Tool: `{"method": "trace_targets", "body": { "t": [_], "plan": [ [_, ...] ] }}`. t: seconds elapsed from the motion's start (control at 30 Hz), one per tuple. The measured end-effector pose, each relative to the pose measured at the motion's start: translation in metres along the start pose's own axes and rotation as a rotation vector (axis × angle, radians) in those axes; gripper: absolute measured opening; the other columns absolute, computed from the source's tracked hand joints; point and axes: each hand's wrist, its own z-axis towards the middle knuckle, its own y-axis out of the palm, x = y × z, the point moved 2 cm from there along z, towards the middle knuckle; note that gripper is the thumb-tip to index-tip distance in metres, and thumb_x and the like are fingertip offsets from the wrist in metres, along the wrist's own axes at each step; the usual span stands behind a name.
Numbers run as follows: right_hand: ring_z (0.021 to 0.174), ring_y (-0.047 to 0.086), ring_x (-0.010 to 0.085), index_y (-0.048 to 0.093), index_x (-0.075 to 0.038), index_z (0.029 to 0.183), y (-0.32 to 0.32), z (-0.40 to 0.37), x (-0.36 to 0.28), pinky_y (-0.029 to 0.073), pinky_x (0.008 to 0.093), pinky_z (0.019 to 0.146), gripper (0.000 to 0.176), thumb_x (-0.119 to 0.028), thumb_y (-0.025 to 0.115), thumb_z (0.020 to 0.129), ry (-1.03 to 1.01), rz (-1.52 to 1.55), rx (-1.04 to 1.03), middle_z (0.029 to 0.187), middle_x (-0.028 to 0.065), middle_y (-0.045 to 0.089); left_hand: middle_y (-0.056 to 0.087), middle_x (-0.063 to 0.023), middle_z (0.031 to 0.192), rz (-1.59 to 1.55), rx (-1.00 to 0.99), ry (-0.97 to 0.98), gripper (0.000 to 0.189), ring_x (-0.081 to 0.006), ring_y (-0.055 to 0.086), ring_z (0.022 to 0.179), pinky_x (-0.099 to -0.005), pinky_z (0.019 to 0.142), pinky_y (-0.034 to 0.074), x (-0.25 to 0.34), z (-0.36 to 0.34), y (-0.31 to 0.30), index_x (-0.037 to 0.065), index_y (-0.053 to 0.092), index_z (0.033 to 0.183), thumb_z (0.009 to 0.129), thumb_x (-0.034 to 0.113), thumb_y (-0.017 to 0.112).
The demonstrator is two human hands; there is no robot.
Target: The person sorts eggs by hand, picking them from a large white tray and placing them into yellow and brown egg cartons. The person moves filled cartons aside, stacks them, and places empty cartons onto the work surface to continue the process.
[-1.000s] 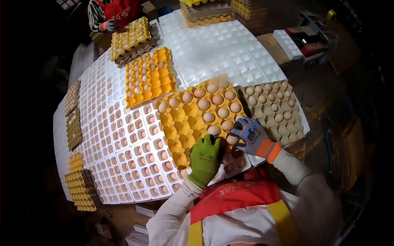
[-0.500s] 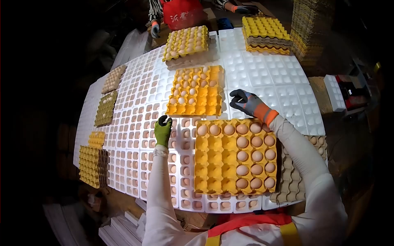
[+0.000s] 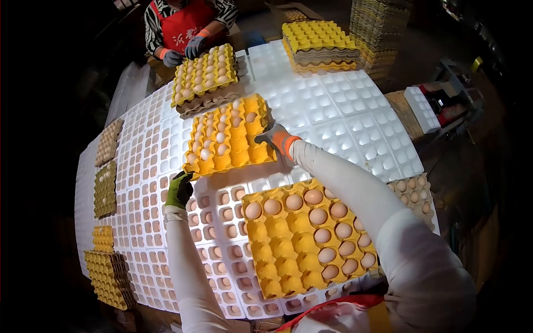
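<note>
On yellow tray [image 3: 230, 141] — left hand [image 3: 179, 190], right hand [image 3: 273, 139], fingers half-hidden at its rim

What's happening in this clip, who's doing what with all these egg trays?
The wearer's green-gloved left hand is at the near-left corner of a partly filled yellow egg tray, the right hand at its right edge; grip unclear. A second half-filled yellow tray lies nearer the body. Across the table a co-worker handles another tray of eggs.
</note>
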Motion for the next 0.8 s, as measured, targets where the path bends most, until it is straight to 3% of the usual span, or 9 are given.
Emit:
{"method": "trace_targets", "body": {
  "t": [0.1,0.2,0.27,0.33,0.47,0.57,0.67,0.73,0.8],
  "plan": [
    [0.096,0.07,0.0238,0.065,0.004,0.12,-0.027,-0.011,0.011,0.056,0.0347,0.083,0.061,-0.021,0.091,0.071,-0.184,0.245,0.073,0.111,0.0136,0.073,0.067,-0.0089,0.101,-0.055,0.031,-0.029,0.034,-0.0201,0.064,0.083,-0.0275,0.076,0.052,0.048,0.006,0.015,-0.001,0.069,0.111,0.084,-0.01,0.051],
    [0.099,0.068,0.0192,0.06,0.004,0.13,-0.092,-0.074,0.004,0.056,0.0321,0.085,0.056,-0.012,0.084,0.082,-0.167,0.224,0.141,0.116,0.0096,0.071,0.068,0.0049,0.095,-0.695,0.002,-0.77,0.026,-0.0047,0.056,0.079,-0.0212,0.065,0.041,0.154,0.045,0.031,0.011,0.073,0.118,0.094,0.02,0.07],
    [0.107,0.067,0.0214,0.062,0.004,0.126,-0.154,-0.078,0.045,0.054,0.0318,0.089,0.058,-0.018,0.088,0.079,-0.198,0.229,0.209,0.12,0.0124,0.07,0.066,0.0091,0.086,-0.72,-0.059,-0.671,0.03,-0.0017,0.047,0.067,-0.0185,0.06,0.037,0.222,0.083,0.053,0.005,0.074,0.113,0.09,0.025,0.078],
    [0.105,0.067,0.018,0.055,0.002,0.137,-0.218,-0.102,0.073,0.056,0.0318,0.09,0.066,-0.017,0.087,0.082,-0.233,0.155,0.368,0.124,0.0093,0.068,0.069,0.0079,0.094,-0.695,-0.296,-0.556,0.044,-0.0034,0.053,0.074,-0.0189,0.063,0.036,0.24,0.117,0.095,0.011,0.072,0.124,0.089,0.037,0.077],
    [0.109,0.065,0.0191,0.057,0.0,0.137,-0.347,-0.127,0.139,0.055,0.0333,0.092,0.062,-0.017,0.085,0.084,-0.214,0.044,0.411,0.126,0.0097,0.067,0.069,0.0052,0.085,-0.596,-0.449,-0.363,0.042,-0.0051,0.051,0.068,-0.0222,0.059,0.037,0.251,0.182,0.231,0.01,0.077,0.111,0.084,0.042,0.082],
    [0.118,0.062,0.0214,0.056,0.001,0.138,-0.409,-0.134,0.164,0.052,0.0349,0.097,0.069,-0.015,0.087,0.079,-0.088,-0.057,0.451,0.134,0.0107,0.065,0.069,-0.0097,0.078,-0.248,-0.537,-0.34,0.06,-0.0164,0.057,0.069,-0.0319,0.064,0.046,0.29,0.208,0.29,0.002,0.077,0.104,0.077,0.055,0.083],
    [0.12,0.062,0.022,0.054,-0.001,0.14,-0.48,-0.095,0.246,0.05,0.0366,0.099,0.072,-0.015,0.086,0.078,-0.108,-0.19,0.422,0.135,0.0118,0.064,0.073,-0.0238,0.102,-0.013,-0.567,-0.212,0.075,-0.0359,0.069,0.096,-0.0432,0.087,0.052,0.323,0.199,0.297,-0.002,0.073,0.112,0.078,0.066,0.073],
    [0.123,0.061,0.0277,0.051,-0.001,0.143,-0.479,-0.103,0.25,0.048,0.0385,0.103,0.075,-0.022,0.085,0.08,-0.067,-0.514,0.753,0.136,0.0153,0.063,0.072,-0.0237,0.114,0.079,-0.666,-0.202,0.077,-0.0401,0.066,0.109,-0.0453,0.096,0.049,0.339,0.196,0.275,0.001,0.072,0.116,0.081,0.069,0.066],
    [0.126,0.059,0.0353,0.048,0.0,0.145,-0.453,-0.133,0.208,0.046,0.0407,0.105,0.078,-0.041,0.079,0.085,-0.191,-0.578,0.982,0.137,0.022,0.061,0.073,-0.0193,0.111,-0.023,-0.461,-0.091,0.064,-0.0343,0.069,0.103,-0.0417,0.094,0.051,0.339,0.176,0.238,0.005,0.072,0.12,0.089,0.061,0.064]
  ]
}}
